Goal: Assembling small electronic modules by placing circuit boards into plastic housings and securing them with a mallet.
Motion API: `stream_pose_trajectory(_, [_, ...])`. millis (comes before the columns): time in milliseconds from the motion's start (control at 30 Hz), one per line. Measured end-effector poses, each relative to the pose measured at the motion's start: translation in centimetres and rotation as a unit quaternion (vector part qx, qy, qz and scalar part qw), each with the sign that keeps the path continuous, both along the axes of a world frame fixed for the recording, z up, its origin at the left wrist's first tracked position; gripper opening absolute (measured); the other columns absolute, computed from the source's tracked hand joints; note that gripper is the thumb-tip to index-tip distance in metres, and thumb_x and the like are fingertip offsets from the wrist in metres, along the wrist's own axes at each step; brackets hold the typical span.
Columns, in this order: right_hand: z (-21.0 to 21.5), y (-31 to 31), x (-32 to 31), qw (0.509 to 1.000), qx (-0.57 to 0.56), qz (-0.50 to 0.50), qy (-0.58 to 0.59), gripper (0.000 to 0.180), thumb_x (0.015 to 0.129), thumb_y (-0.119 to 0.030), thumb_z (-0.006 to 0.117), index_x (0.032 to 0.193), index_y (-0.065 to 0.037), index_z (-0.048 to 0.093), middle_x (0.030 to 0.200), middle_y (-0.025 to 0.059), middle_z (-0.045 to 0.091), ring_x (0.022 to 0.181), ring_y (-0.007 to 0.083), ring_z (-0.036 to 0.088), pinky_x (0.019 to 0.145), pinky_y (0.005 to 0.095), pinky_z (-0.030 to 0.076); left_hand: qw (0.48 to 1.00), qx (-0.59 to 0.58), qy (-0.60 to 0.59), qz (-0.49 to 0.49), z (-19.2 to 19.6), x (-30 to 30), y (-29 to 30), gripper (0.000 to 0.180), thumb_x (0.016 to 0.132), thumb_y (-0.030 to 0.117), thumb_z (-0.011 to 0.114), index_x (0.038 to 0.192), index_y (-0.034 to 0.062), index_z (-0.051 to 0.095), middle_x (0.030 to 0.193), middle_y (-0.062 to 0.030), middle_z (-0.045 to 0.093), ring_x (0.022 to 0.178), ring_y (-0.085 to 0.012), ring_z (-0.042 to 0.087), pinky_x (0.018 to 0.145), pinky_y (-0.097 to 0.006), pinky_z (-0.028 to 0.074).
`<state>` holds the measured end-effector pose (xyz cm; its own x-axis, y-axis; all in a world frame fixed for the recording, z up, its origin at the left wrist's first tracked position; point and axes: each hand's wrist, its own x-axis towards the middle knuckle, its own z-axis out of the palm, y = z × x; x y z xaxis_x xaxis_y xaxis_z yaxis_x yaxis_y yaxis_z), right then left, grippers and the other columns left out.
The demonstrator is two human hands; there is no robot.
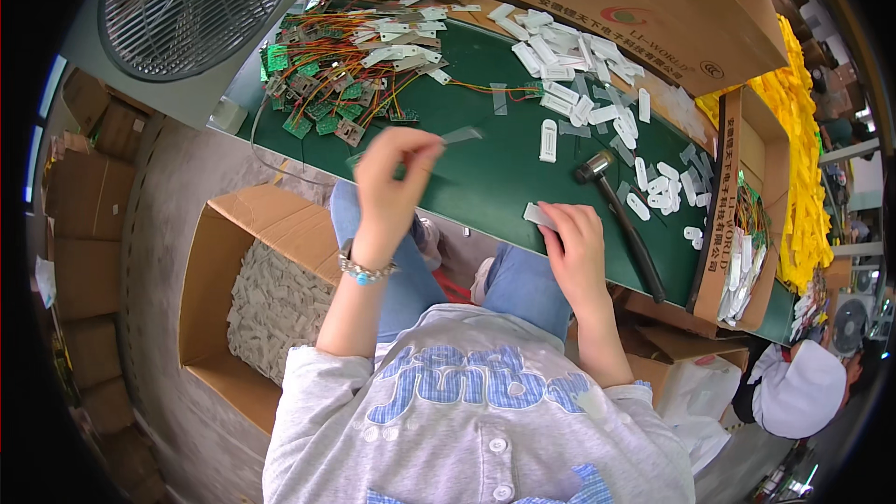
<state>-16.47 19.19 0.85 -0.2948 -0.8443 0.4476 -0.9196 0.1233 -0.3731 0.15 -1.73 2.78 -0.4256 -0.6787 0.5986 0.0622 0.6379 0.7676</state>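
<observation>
Above the near edge of the green table, my left hand [394, 182] is closed in a pinch and slightly blurred. A thin clear plastic strip [463, 135] sticks out from its fingertips. My right hand [576, 241], at the table's front edge, pinches a small white flat plastic piece [539, 216] between thumb and fingers. A hammer [616, 210] with a black handle lies just right of that hand. Beyond it is a loose pile of white plastic casings [560, 47], with one casing [548, 141] lying apart. Green circuit boards [322, 117] with red and yellow wires are heaped at the far left.
A grey fan [196, 14] stands at the upper left. On the floor, an open carton [266, 215] holds many small pale pieces. Another carton [719, 252] with wired parts sits at the table's right end. Behind the table rises a large carton [635, 9]. A person [798, 392] is at right.
</observation>
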Motion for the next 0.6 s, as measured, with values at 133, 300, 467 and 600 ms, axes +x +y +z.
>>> stream_pose_trajectory(133, [0.1, 1.0, -0.5, 0.995, -0.017, 0.001, -0.101, 0.05, 0.079, 0.005, 0.071, 0.126, -0.005, 0.059, 0.115, 0.0135, 0.061, 0.103, 0.0317, 0.061, 0.087, 0.0427, 0.049, 0.977, -0.126, -0.054, -0.162, -0.7, -2.6, 2.4, 0.022, 0.074, -0.008, 0.071, 0.093, 0.0032, 0.07, 0.09, -0.0069, 0.069, 0.083, -0.0255, 0.065, 0.071, -0.036, 0.053])
stream_pose_trajectory(300, [0.9, 1.5, -0.8, 0.977, 0.004, 0.007, -0.214, 0.061, 0.079, 0.009, 0.068, 0.136, -0.005, 0.051, 0.118, 0.0164, 0.06, 0.104, 0.031, 0.064, 0.089, 0.0413, 0.052, 0.956, -0.148, -0.082, -0.238, -1.7, -4.4, 4.2, 0.019, 0.074, -0.003, 0.072, 0.09, 0.0046, 0.069, 0.095, -0.0054, 0.069, 0.084, -0.0258, 0.064, 0.072, -0.037, 0.053])
stream_pose_trajectory(467, [0.6, 1.6, -0.9, 0.975, -0.018, 0.022, -0.221, 0.063, 0.079, 0.01, 0.068, 0.138, -0.005, 0.05, 0.119, 0.0165, 0.06, 0.102, 0.0302, 0.065, 0.088, 0.041, 0.052, 0.933, -0.214, -0.148, -0.249, -1.9, -4.4, 4.4, 0.023, 0.069, 0.0, 0.068, 0.091, 0.0037, 0.07, 0.096, -0.0053, 0.068, 0.086, -0.0247, 0.064, 0.074, -0.036, 0.055])
stream_pose_trajectory(600, [0.2, 1.6, -1.2, 0.981, -0.017, 0.03, -0.193, 0.063, 0.079, 0.009, 0.068, 0.138, -0.006, 0.05, 0.117, 0.0163, 0.061, 0.103, 0.0312, 0.064, 0.088, 0.0415, 0.052, 0.925, -0.246, -0.17, -0.236, -1.6, -3.9, 4.6, 0.026, 0.068, 0.004, 0.066, 0.093, 0.0033, 0.07, 0.098, -0.0047, 0.068, 0.088, -0.024, 0.064, 0.075, -0.035, 0.056])
